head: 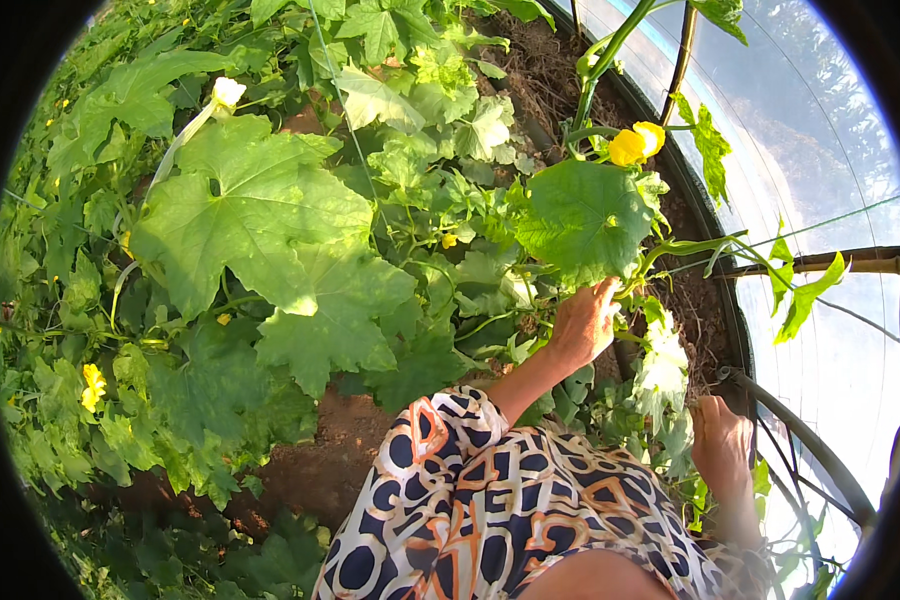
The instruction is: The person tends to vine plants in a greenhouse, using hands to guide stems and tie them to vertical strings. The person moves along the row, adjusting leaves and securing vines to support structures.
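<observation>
My left hand (585, 326) is at the stem of a climbing gourd vine (649, 262), just below a broad green leaf (585, 217); its fingertips are partly hidden among the stems, so its hold cannot be made out. Above that leaf is a yellow flower (637, 142). My right hand (720, 439) is lower right, beside pale leaves (660, 367) and close to the clear plastic wall. Its fingers are curled together, and whether something thin is between them cannot be told.
Clear plastic sheeting (817, 150) curves along the right, with a wooden pole (847, 262) and a dark pipe (802, 435) by it. A green string (825, 223) crosses there. Dense vines with large leaves (247, 202) and a long pale gourd (184, 146) fill the left, above brown soil (330, 465).
</observation>
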{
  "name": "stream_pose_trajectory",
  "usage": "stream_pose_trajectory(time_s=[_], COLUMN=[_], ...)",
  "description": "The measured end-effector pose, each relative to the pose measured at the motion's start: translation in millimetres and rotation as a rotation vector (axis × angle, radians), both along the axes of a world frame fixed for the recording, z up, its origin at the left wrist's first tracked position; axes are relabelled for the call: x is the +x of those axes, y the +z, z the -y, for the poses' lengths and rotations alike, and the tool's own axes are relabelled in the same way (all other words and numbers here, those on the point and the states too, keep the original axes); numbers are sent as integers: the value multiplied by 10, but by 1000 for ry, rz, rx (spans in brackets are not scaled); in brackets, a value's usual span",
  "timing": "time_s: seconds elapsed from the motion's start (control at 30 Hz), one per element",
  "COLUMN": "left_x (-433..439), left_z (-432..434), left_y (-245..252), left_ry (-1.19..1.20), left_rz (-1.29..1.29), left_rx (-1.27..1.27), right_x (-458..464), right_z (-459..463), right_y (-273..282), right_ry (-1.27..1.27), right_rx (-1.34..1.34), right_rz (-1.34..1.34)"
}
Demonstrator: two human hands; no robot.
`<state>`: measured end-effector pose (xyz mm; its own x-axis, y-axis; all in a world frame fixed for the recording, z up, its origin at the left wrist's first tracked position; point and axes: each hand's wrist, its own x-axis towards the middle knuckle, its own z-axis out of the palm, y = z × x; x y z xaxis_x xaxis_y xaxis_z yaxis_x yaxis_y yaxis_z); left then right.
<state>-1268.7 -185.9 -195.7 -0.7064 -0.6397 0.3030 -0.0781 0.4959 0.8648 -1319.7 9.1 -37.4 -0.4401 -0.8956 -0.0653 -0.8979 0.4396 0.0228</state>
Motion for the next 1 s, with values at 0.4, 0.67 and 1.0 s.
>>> stream_pose_trajectory(time_s=[0.4,0.67,1.0], left_x=[715,1212,1719], left_z=[1581,1655,1727], left_y=[-1538,-1728,-2227], left_ry=[497,416,678], left_rz=[208,-198,38], left_rx=[177,660,306], right_x=[196,240,274], right_z=[-107,-486,-996], right_y=[-2171,-3351,-3860], right_ry=[-68,-703,-384], right_rx=[-214,155,326], right_rz=[928,1683,366])
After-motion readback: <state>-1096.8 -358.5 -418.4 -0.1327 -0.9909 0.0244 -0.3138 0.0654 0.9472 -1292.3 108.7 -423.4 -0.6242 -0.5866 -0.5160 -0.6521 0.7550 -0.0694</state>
